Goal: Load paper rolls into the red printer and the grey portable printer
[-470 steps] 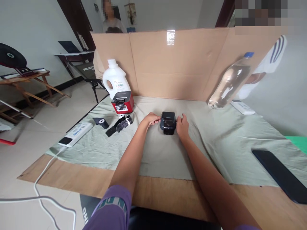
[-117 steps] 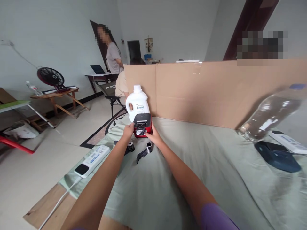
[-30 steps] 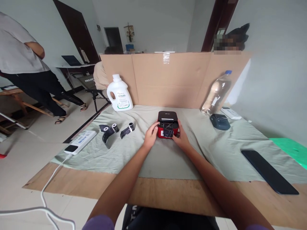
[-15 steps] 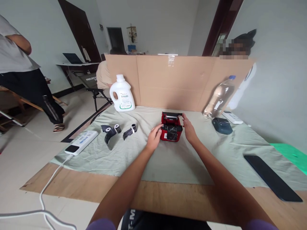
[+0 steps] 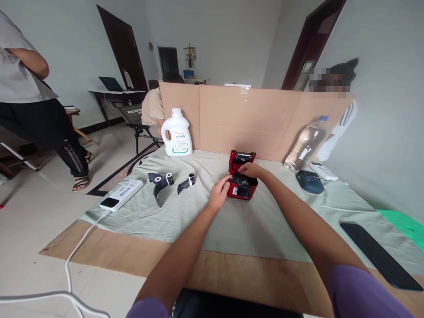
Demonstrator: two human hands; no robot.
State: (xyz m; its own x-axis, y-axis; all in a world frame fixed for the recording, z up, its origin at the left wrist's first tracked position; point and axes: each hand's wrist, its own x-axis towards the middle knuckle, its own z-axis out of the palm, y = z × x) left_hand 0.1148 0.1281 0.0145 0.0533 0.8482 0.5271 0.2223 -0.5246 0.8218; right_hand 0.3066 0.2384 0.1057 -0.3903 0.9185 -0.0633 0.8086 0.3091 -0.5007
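A small red and black printer (image 5: 234, 194) stands on the cloth with its lid (image 5: 232, 162) raised and leaning back. Dark marbled label tape (image 5: 244, 191) hangs down over its front. My left hand (image 5: 219, 193) holds the printer's left side, its fingers against the edge of the body. Over the open compartment, my right hand (image 5: 251, 170) has its fingers bent and drawn together. What its fingertips pinch, if anything, is hidden. To the left lie small rolls of dark marbled tape (image 5: 169, 178), partly unrolled, and another short roll (image 5: 191, 178) nearer the printer.
A white detergent jug (image 5: 179, 137) and a cardboard screen (image 5: 238, 115) stand behind. At right are a clear bottle (image 5: 304, 143), a dark case (image 5: 309, 182) and a black phone-like slab (image 5: 377, 251). A corded white power strip (image 5: 124, 194) lies left. People stand or sit beyond the table.
The printer's lid has swung further up and back. My right hand has moved from the lid's right edge inward over the compartment. My left hand stays at the printer's left side.
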